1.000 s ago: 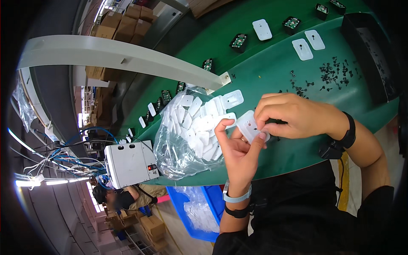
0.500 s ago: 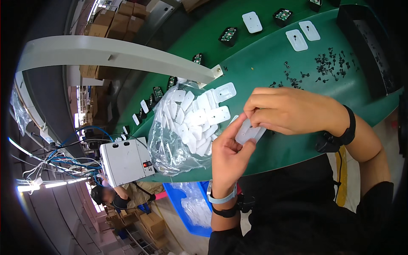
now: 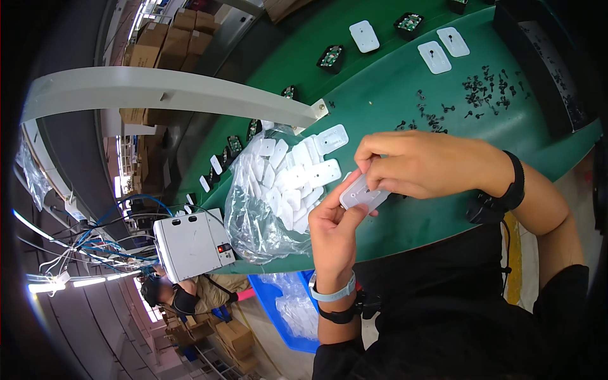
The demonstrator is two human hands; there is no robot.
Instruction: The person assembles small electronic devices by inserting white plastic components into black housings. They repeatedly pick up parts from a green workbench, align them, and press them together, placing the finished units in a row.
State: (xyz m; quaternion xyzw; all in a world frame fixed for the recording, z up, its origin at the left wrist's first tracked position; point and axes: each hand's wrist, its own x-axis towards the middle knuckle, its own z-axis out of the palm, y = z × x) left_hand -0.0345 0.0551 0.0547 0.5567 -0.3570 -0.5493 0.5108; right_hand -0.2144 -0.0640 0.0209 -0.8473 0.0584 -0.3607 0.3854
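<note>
My left hand (image 3: 335, 239) grips a white plastic cover (image 3: 352, 199), a shallow rounded rectangle, between thumb and fingers. Over it, the fingertips of my right hand (image 3: 427, 166) are pinched together near the cover's middle. A dark speck shows by those fingertips, but what they hold is mostly hidden. To the left, a clear plastic bag (image 3: 244, 244) lies open with a heap of similar white covers (image 3: 292, 180) spilling from it. Beyond my right hand, small black stalked parts (image 3: 482, 92) are scattered on the green table (image 3: 380, 114).
Two white covers (image 3: 434, 58) with black parts in them lie at the far right, near a black box (image 3: 516, 60). Black housings with circuit boards (image 3: 330, 58) line the green belt behind. A pale metal beam (image 3: 190, 85) and a white machine (image 3: 193, 247) stand left.
The cover has tilted in my left hand, and more of its face now shows. Both hands have shifted slightly left. My view has shifted a little too.
</note>
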